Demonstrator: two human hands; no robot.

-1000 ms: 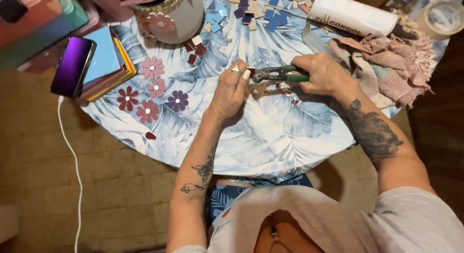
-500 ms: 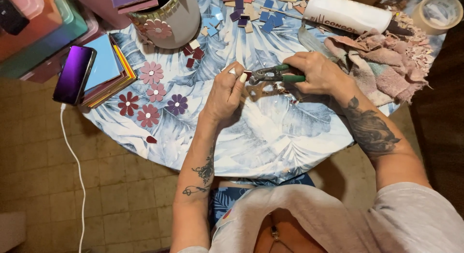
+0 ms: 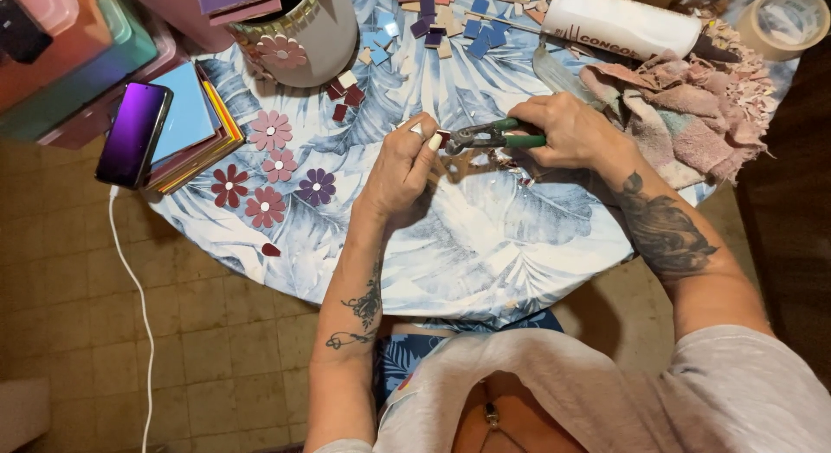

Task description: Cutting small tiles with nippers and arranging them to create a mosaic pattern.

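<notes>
Nippers (image 3: 485, 137) with green handles lie with their long axis running from 3 to 9 o'clock, handles clenched in the right hand (image 3: 571, 131), jaws pointing at the left hand (image 3: 400, 167). That hand pinches a small dark red tile piece (image 3: 443, 138) at the jaws, above the leaf-print table (image 3: 485, 245).

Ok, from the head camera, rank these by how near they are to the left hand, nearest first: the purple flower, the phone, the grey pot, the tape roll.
1. Purple flower, just left of the left hand.
2. Grey pot, up and left at the table's far edge.
3. Phone, far left on the stacked coloured sheets.
4. Tape roll, far top right corner.
</notes>
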